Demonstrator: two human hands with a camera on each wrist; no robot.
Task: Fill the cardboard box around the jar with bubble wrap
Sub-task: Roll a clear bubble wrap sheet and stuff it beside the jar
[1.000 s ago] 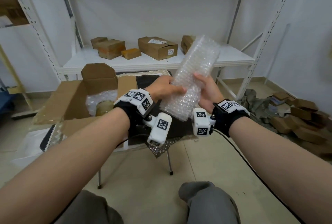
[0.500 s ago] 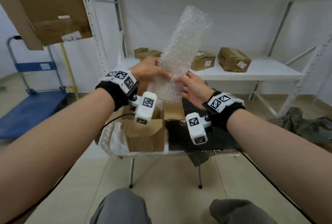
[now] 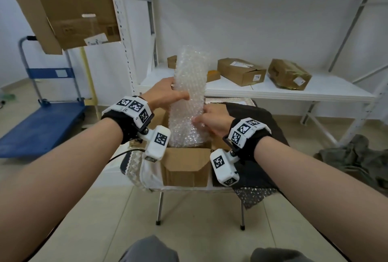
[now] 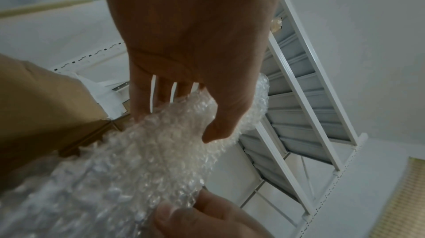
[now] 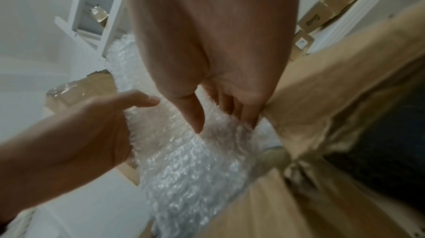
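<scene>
bubble wrap (image 3: pixel 190 98) roll now upright, lower, bottom end inside cardboard box (image 3: pixel 185 166) | left hand (image 3: pixel 165 95) fingers wrapped round it | right hand (image 3: pixel 212 122) pinches its side

The cardboard box (image 3: pixel 185 165) sits on a small table (image 3: pixel 260 123) in front of the person, toward the table's left side. A roll of bubble wrap (image 3: pixel 189 98) stands upright with its lower end inside the box. The left hand (image 3: pixel 165 95) is on the roll's left side, higher up; the right hand (image 3: pixel 212 121) is on its right side, lower down. Behind the table runs a shelf (image 3: pixel 294 91) with several boxes (image 3: pixel 241 71) on it. A cart (image 3: pixel 42 123) stands to the left, and a heap of cloth (image 3: pixel 354 156) lies on the floor to the right.
</scene>
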